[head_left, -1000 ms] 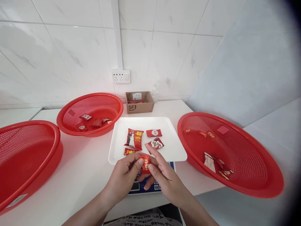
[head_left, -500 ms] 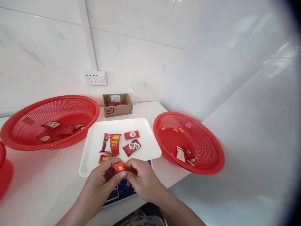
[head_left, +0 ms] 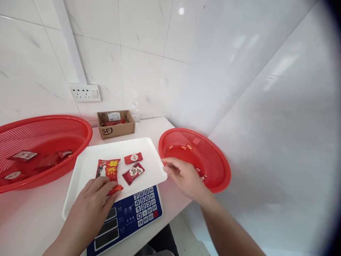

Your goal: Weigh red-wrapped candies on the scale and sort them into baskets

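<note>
My left hand [head_left: 97, 199] is closed on a small red snack packet [head_left: 115, 190] above the near edge of the white tray [head_left: 87, 158]. Beyond those fingers lies a larger red and yellow snack packet [head_left: 108, 168], partly covered by the hand. A small red packet [head_left: 133, 158] and a dark red packet [head_left: 133, 173] rest farther right on the tray. Between the tray's right edge and the right red basket [head_left: 225, 170], my right hand [head_left: 186, 176] has thumb and fingers pinched. A bit of red shows at its fingertips; whether this is a packet or the rim is unclear.
Under the tray is a blue weighing scale [head_left: 128, 217] with a keypad. Another red basket [head_left: 86, 131] with several packets stands left. A cardboard box [head_left: 118, 132] holding red packets sits near the tiled wall [head_left: 144, 71], below a socket [head_left: 85, 93].
My hands, together around a small red packet before, have moved apart. The right went right to the basket; the left moved left over the tray. The view has shifted right.
</note>
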The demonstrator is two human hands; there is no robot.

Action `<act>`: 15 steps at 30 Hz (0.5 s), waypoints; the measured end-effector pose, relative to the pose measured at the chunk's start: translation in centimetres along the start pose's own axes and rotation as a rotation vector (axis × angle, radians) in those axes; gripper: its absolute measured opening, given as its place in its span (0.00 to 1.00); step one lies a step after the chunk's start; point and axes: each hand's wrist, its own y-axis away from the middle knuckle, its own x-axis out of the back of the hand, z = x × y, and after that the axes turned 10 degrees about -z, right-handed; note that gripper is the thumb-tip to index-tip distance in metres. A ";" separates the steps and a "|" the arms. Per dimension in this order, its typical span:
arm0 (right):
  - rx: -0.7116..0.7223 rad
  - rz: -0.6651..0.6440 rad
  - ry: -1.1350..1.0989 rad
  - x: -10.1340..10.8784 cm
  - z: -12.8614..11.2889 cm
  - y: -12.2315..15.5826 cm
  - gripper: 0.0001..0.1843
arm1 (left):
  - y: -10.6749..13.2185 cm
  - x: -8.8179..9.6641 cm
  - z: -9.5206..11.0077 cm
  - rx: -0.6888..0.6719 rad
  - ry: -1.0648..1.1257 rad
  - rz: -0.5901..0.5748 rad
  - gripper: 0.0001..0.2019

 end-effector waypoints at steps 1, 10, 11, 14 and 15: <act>-0.064 0.002 0.091 1.5 0.8 -0.2 0.17 | -0.3 -0.2 -0.3 -0.011 -0.059 -0.001 0.21; -0.554 -0.455 0.502 7.4 8.0 -1.3 0.06 | -0.6 -0.3 -0.8 0.082 -0.134 -0.096 0.25; -0.574 -0.512 0.505 7.1 8.4 -1.4 0.06 | -0.4 -0.3 -0.8 0.069 -0.120 -0.125 0.25; -0.610 -0.622 0.504 6.1 9.1 -1.6 0.13 | -0.4 -0.3 -1.2 0.046 -0.106 -0.151 0.23; -0.620 -0.634 0.507 5.8 9.3 -1.8 0.14 | -0.6 -0.2 -1.4 0.044 -0.106 -0.135 0.23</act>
